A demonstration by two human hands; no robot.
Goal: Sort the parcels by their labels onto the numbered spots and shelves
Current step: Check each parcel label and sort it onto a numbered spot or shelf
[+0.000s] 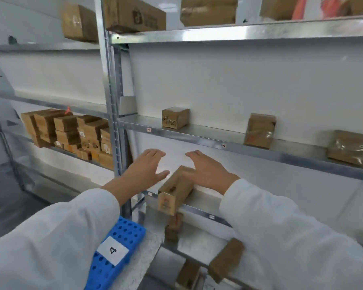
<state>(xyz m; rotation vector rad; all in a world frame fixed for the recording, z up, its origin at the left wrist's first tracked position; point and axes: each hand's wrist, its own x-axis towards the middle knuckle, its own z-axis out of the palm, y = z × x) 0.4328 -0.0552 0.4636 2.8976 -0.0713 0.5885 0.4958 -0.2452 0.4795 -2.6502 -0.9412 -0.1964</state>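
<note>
Several parcels (175, 118) sit placed on the middle shelf (208, 133). The right hand (208, 170) rests flat on another box (174, 191), left hand (147, 166) spread open beside; a stack (71, 132) seems unsorted.

Open gap on shelf (216, 132) between marked box (175, 118) and taped box (259, 130); steel upright (111, 101) blocks left side.

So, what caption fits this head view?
Left hand and right hand, open, at a cardboard parcel on the metal shelf.
</note>
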